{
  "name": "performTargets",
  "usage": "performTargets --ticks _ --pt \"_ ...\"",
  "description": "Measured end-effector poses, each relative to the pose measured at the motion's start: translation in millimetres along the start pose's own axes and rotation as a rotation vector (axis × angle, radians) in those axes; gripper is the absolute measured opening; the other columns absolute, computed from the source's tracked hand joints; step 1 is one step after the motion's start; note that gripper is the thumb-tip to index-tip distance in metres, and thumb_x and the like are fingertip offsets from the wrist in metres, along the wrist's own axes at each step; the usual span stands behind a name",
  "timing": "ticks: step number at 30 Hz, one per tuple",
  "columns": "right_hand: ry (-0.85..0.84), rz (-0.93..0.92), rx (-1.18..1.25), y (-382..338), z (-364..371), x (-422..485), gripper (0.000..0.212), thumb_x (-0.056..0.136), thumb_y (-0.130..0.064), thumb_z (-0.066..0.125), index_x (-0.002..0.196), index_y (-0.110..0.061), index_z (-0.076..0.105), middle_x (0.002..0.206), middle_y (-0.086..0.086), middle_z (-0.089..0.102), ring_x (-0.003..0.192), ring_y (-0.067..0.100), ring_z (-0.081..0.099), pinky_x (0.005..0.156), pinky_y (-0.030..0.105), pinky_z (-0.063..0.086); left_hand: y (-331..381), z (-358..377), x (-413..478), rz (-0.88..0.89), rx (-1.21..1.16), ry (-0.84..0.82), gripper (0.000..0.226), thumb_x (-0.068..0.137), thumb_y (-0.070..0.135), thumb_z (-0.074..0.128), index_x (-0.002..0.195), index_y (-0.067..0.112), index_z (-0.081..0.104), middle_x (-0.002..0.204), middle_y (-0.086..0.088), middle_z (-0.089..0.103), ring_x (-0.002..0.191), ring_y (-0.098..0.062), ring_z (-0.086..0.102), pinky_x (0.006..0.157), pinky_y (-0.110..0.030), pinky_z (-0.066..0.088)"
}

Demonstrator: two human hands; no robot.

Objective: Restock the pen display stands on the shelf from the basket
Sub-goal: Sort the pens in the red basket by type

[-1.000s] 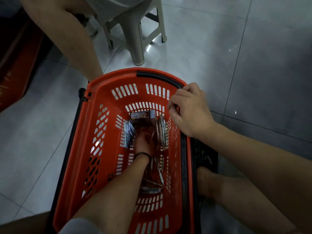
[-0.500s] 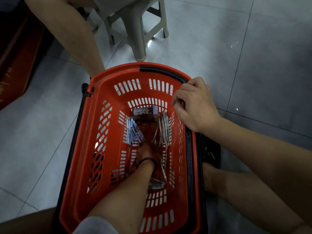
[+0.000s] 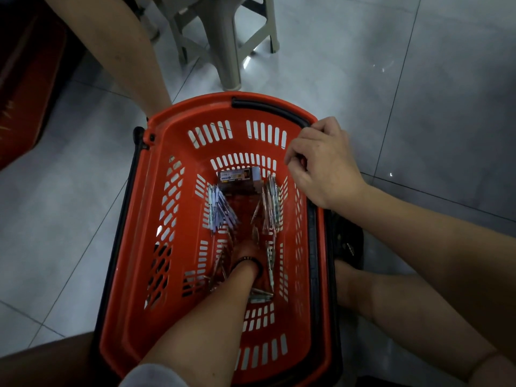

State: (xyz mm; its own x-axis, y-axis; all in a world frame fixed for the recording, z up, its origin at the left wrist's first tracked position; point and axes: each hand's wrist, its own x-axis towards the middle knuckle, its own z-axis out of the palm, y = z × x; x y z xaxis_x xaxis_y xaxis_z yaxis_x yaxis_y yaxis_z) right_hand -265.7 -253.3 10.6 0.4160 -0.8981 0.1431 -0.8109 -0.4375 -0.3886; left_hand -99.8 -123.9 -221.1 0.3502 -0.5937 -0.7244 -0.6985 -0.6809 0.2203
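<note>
red-orange plastic basket [image 3: 178,121] sits on grey floor tiles [image 3: 418,79]. loose pens [image 3: 220,208] lie at its bottom in clusters along both sides, with a small labelled box [image 3: 238,178] at the far end. the left hand [image 3: 245,251], a black wristband [image 3: 247,261] at its wrist, reaches down among the pens; its fingers are lost in the dimness, so whether they grasp any cannot be told. the right hand [image 3: 324,166] curls its fingers over the basket's far right rim. a pale stool [image 3: 223,37] stands beyond.

No wording can be read anywhere in view. A small box [image 3: 239,178] on the floor of the basket [image 3: 134,247], at its far end, bears a pale label with blue and yellow print, too blurred to make out.
</note>
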Motion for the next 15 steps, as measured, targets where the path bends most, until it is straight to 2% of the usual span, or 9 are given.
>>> performTargets --ticks 3,5,8,11,15 --pt "0.016 -0.006 -0.009 -2.0 -0.3 0.9 0.022 0.101 -0.037 0.055 0.096 -0.028 0.075 0.105 -0.015 0.070 0.114 0.019 0.046 0.094 0.046 0.045 0.7 7.9 -8.1 0.004 -0.018 -0.086 0.045 0.109 0.028 0.043 0.147 0.005 0.049 0.151 -0.017 0.051 0.138 -0.032 0.050 0.111 -0.035 0.040" --pt "0.013 -0.003 -0.016 -3.4 -0.6 1.2 0.022 0.102 -0.036 0.055 0.096 -0.029 0.075 0.105 -0.015 0.070 0.114 0.019 0.046 0.094 0.045 0.045 0.1 13.5 -12.6 -0.003 -0.046 -0.148 0.045 0.105 0.020 0.052 0.148 0.007 0.049 0.148 -0.017 0.055 0.135 -0.033 0.053 0.107 -0.034 0.044" --pt "0.009 -0.005 -0.024 -2.9 -0.9 -0.7 0.024 0.102 -0.037 0.053 0.097 -0.029 0.075 0.107 -0.014 0.071 0.115 0.019 0.046 0.095 0.044 0.045 -0.8 27.8 -15.1 -0.010 -0.164 -0.166 0.054 0.094 0.024 0.070 0.145 0.013 0.054 0.140 -0.013 0.062 0.127 -0.031 0.059 0.102 -0.031 0.049" --pt "0.002 -0.003 -0.026 -2.3 -0.2 -1.5 0.025 0.103 -0.039 0.052 0.098 -0.029 0.075 0.108 -0.015 0.071 0.115 0.018 0.045 0.095 0.042 0.044 -1.5 33.0 -23.3 -0.038 -0.224 -0.152 0.057 0.093 0.024 0.072 0.146 0.015 0.052 0.138 -0.011 0.062 0.127 -0.029 0.059 0.105 -0.034 0.049" --pt "0.000 -0.004 -0.019 -2.5 0.5 -0.8 0.025 0.103 -0.039 0.052 0.099 -0.029 0.074 0.109 -0.014 0.071 0.115 0.018 0.045 0.096 0.042 0.043 -0.9 32.2 -21.9 -0.144 -0.357 -0.199 0.050 0.094 0.023 0.069 0.140 0.011 0.054 0.130 -0.014 0.064 0.118 -0.033 0.063 0.100 -0.044 0.056"
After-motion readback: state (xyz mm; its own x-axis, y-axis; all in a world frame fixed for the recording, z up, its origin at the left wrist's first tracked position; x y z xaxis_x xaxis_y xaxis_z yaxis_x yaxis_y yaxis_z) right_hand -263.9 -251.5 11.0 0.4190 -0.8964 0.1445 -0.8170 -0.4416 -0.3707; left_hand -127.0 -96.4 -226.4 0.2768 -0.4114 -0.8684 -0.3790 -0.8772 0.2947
